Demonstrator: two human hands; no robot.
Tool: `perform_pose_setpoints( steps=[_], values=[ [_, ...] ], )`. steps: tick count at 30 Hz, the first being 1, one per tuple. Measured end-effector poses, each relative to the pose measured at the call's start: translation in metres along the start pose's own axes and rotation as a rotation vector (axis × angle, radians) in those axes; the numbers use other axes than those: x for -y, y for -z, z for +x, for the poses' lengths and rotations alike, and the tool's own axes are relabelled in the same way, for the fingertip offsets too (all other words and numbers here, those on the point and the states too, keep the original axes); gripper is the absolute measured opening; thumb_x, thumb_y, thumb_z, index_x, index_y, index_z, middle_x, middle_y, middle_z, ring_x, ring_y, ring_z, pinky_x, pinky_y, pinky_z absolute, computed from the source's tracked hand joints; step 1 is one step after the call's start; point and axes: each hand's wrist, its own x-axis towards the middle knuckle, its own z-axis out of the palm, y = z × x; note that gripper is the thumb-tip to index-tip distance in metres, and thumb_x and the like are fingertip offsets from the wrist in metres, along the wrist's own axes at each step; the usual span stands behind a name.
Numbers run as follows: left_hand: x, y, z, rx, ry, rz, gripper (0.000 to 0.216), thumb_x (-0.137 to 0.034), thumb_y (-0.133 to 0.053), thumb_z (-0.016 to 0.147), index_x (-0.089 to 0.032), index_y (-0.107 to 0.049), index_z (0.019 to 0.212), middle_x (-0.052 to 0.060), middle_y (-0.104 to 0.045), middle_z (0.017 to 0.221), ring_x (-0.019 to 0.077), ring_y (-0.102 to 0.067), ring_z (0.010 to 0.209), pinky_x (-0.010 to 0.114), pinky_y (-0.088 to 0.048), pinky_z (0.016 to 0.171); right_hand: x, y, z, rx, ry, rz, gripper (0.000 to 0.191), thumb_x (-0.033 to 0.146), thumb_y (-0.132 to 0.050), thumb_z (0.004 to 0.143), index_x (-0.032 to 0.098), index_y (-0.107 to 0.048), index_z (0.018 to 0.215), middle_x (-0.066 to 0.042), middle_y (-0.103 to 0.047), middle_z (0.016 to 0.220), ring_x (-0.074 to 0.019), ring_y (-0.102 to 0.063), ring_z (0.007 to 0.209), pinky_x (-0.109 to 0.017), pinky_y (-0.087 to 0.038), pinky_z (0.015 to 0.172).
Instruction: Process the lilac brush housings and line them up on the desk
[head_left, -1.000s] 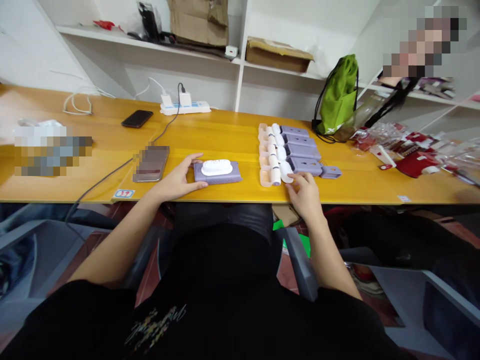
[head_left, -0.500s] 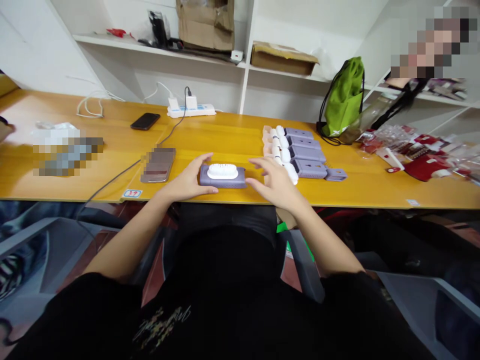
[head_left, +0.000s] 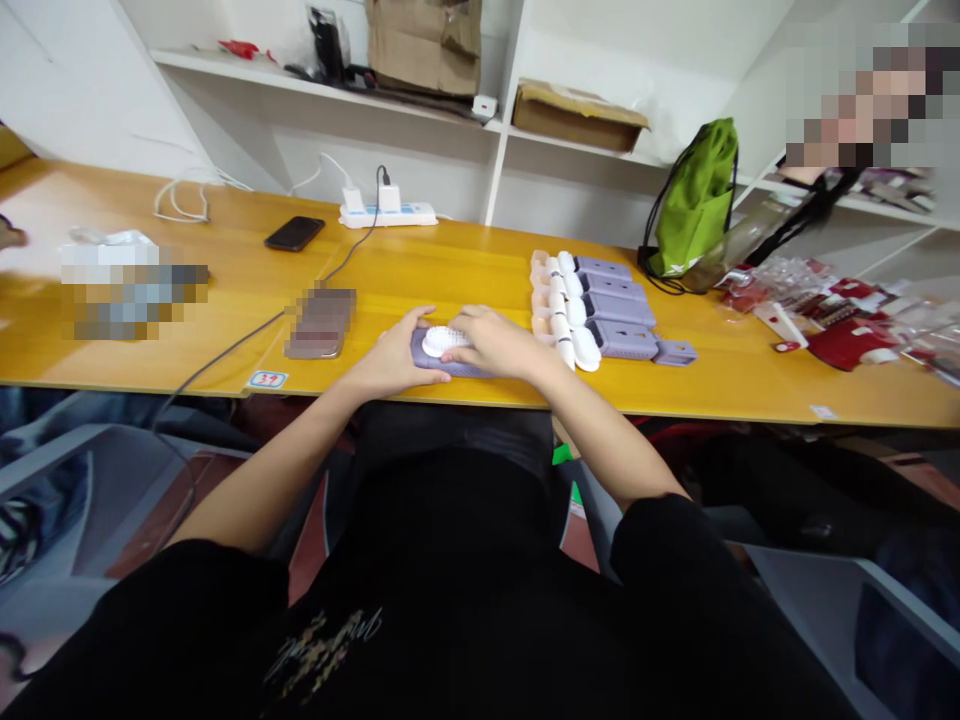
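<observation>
A purple case point(head_left: 429, 362) with a white ribbed pad point(head_left: 437, 341) on top lies near the front edge of the yellow table point(head_left: 450, 270). My left hand point(head_left: 394, 355) grips the case's left end, thumb under its front. My right hand point(head_left: 495, 343) lies over the case's right part, its fingers curled on the white pad. To the right stands a row of like purple cases point(head_left: 616, 300) with white pads point(head_left: 571, 310) and pink parts beside them.
A grey phone point(head_left: 321, 322) on a cable lies left of the case, a black phone point(head_left: 294, 233) and a power strip point(head_left: 387, 213) farther back. A green bag point(head_left: 694, 195) and red packets point(head_left: 840, 320) sit at the right. Another person stands at the far right.
My right hand has left the row of cases at the right and moved left onto the purple case. My left hand has stayed on the case's left end.
</observation>
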Motion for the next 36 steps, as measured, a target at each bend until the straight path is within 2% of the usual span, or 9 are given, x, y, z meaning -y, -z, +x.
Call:
perform_pose_setpoints(
  steps=[4,12,17,20,23,26,30,33,36],
  values=[
    [0.0,0.001,0.0,-0.001,-0.013,-0.031,0.135,-0.062,-0.108,0.067,-0.024,-0.041,0.177,0.018,-0.068,0.157,0.0453,-0.066,0.15,0.066,-0.048,0.133,-0.002,-0.001,0.006,-0.017,0.06,0.055,0.023,0.038,-0.081,0.113,0.016,-0.084,0.116,-0.014,-0.076,0.118,-0.0311,-0.072,0.112,-0.045,-0.055,0.102],
    [-0.004,0.004,-0.004,0.034,-0.039,-0.043,0.135,-0.061,-0.107,0.07,-0.026,-0.036,0.179,0.018,-0.068,0.155,0.0434,-0.068,0.147,0.066,-0.05,0.132,-0.018,-0.011,-0.001,-0.084,0.188,0.125,0.02,0.036,-0.074,0.116,0.02,-0.081,0.126,-0.013,-0.076,0.127,-0.0313,-0.072,0.121,-0.047,-0.057,0.111],
    [-0.011,0.002,-0.006,-0.006,-0.022,-0.013,0.135,-0.061,-0.107,0.069,-0.022,-0.038,0.178,0.02,-0.067,0.158,0.0459,-0.066,0.15,0.065,-0.05,0.133,-0.015,-0.012,0.003,-0.131,0.128,0.105,0.021,0.036,-0.073,0.116,0.018,-0.081,0.123,-0.015,-0.077,0.125,-0.0315,-0.072,0.118,-0.046,-0.057,0.109],
    [-0.015,0.002,-0.007,-0.029,-0.028,-0.008,0.131,-0.06,-0.107,0.07,-0.022,-0.039,0.176,0.022,-0.061,0.167,0.0471,-0.063,0.155,0.065,-0.05,0.133,-0.006,-0.003,0.005,-0.194,0.107,0.115,0.023,0.038,-0.072,0.116,0.018,-0.081,0.122,-0.014,-0.078,0.123,-0.0307,-0.072,0.115,-0.044,-0.056,0.106],
    [-0.013,0.003,-0.007,-0.016,-0.044,-0.015,0.127,-0.059,-0.105,0.073,-0.024,-0.039,0.176,0.021,-0.063,0.166,0.0458,-0.065,0.153,0.066,-0.051,0.133,0.001,0.019,-0.015,-0.332,0.07,0.144,0.028,0.045,-0.073,0.113,0.019,-0.082,0.117,-0.012,-0.08,0.116,-0.0283,-0.071,0.104,-0.043,-0.055,0.1],
    [-0.006,0.003,-0.007,-0.016,-0.039,0.008,0.124,-0.058,-0.101,0.078,-0.024,-0.037,0.178,0.02,-0.067,0.159,0.0439,-0.067,0.149,0.068,-0.049,0.133,0.003,0.047,-0.066,-0.514,-0.06,0.149,0.033,0.053,-0.075,0.108,0.021,-0.083,0.105,-0.008,-0.081,0.102,-0.0251,-0.068,0.091,-0.041,-0.054,0.09],
    [0.001,0.001,-0.006,-0.033,-0.055,0.053,0.116,-0.059,-0.098,0.081,-0.025,-0.041,0.177,0.02,-0.064,0.162,0.0438,-0.063,0.154,0.069,-0.045,0.136,-0.005,0.063,-0.154,-0.659,-0.473,0.036,0.037,0.058,-0.075,0.102,0.022,-0.082,0.095,-0.007,-0.079,0.086,-0.0243,-0.066,0.078,-0.04,-0.051,0.078],
    [0.001,0.0,-0.006,-0.033,-0.068,0.071,0.112,-0.06,-0.096,0.084,-0.025,-0.043,0.176,0.021,-0.063,0.163,0.0447,-0.062,0.156,0.07,-0.043,0.137,-0.018,0.046,-0.195,-0.565,-0.723,-0.081,0.038,0.058,-0.073,0.1,0.022,-0.079,0.089,-0.009,-0.077,0.079,-0.0271,-0.069,0.075,-0.04,-0.05,0.075],
    [0.0,0.0,-0.006,-0.034,-0.071,0.076,0.11,-0.06,-0.095,0.086,-0.027,-0.043,0.177,0.019,-0.065,0.161,0.0449,-0.063,0.155,0.071,-0.044,0.137,-0.03,0.02,-0.205,-0.408,-0.883,-0.187,0.036,0.054,-0.073,0.101,0.022,-0.078,0.088,-0.016,-0.082,0.088,-0.0338,-0.077,0.084,-0.042,-0.052,0.078]
  ],
)
